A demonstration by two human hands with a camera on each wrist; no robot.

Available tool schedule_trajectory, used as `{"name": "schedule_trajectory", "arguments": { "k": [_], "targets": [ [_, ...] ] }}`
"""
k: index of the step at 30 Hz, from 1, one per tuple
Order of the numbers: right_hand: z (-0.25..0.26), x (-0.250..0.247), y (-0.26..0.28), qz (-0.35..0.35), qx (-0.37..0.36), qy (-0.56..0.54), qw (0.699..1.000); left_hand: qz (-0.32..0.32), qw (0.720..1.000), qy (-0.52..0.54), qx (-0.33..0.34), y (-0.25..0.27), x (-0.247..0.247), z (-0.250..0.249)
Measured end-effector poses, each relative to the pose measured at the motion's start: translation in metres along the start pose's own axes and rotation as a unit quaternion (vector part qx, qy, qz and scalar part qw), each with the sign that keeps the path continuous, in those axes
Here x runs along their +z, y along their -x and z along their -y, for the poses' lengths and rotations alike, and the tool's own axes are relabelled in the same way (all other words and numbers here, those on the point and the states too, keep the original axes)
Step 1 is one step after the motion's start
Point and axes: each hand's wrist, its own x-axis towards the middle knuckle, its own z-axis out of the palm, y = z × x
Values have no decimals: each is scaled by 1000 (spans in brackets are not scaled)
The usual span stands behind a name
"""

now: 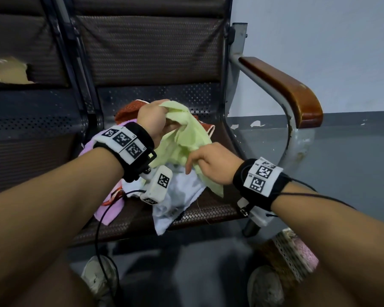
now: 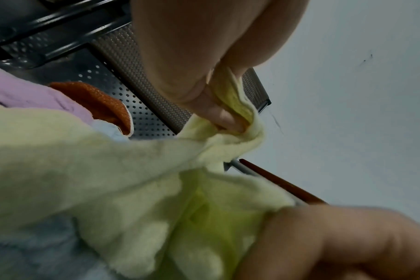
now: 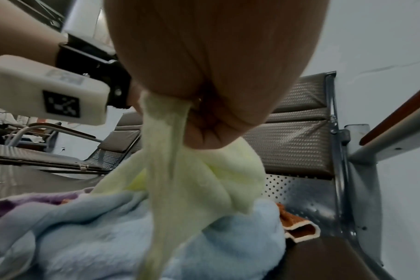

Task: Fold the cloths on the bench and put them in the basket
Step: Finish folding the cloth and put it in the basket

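Setting: a waiting area or public hall, not a home. Evidence:
- row of linked dark seats (image 1: pixel 142 52) on a shared metal frame, with brown woven-pattern pads and perforated steel pans;
- grey metal armrest with a brown wooden top (image 1: pixel 284 85), its paint chipped;
- plain pale blue-white wall (image 1: pixel 330 41) with a dark grey painted band low down;
- grey bare floor (image 1: pixel 353 173);
- a second bank of the same seats (image 3: pixel 60 151) in the right wrist view;
- torn pad showing yellowish foam (image 1: pixel 7 69) on the neighbouring seat.
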Motion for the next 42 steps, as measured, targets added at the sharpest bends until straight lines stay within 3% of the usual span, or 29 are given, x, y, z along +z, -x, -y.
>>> {"name": "schedule_trajectory", "arguments": {
  "k": [2,4,6,8,13,16,19,21,22,24,27,29,31,33,35,37,40,42],
  "targets": [
    [6,8,-4,-20,47,-12,999,3,1000,12,-3,2,4,0],
    [9,11,-13,-87,90,-33,992,12,1000,2,5,5,10,2],
    [11,11,-23,-157,134,-80,975,27,999,-30,24,10,16,5],
    [11,11,-32,-179,163,-132,961,24,997,-57,49,11,18,6],
    [7,21,-41,-133,188,-201,952,-1,998,-17,61,7,5,4],
    [4,19,-42,-121,202,-251,939,-52,996,10,72,-2,-6,2],
    [0,26,-35,9,194,-93,977,-86,991,62,84,-13,-18,-5],
    [-2,33,-30,55,190,-26,980,-102,988,75,84,-19,-26,-4],
    [-4,33,-30,41,193,-27,980,-114,987,75,81,-22,-31,-2],
    [-10,25,-34,-63,215,-82,971,-153,984,60,67,-27,-44,1],
    [-24,4,-40,-239,230,-250,910,-158,986,10,58,-28,-61,4],
    [-27,-4,-41,-280,226,-350,865,-123,989,-45,61,-27,-64,5],
    [-28,-7,-42,-281,229,-382,850,-84,991,-84,62,-27,-64,6],
    [-30,-11,-40,-270,210,-312,887,-73,988,-116,66,-28,-65,6],
    [-35,-15,-35,-249,161,-177,939,-106,982,-138,74,-29,-71,6],
    [-42,-14,-26,-192,119,-62,972,-146,977,-138,78,-32,-79,5],
    [-52,-7,-18,-66,110,12,992,-154,981,-98,71,-36,-87,4],
    [-60,-6,-17,-22,132,62,989,-149,981,-93,81,-34,-87,6]
  ]
}}
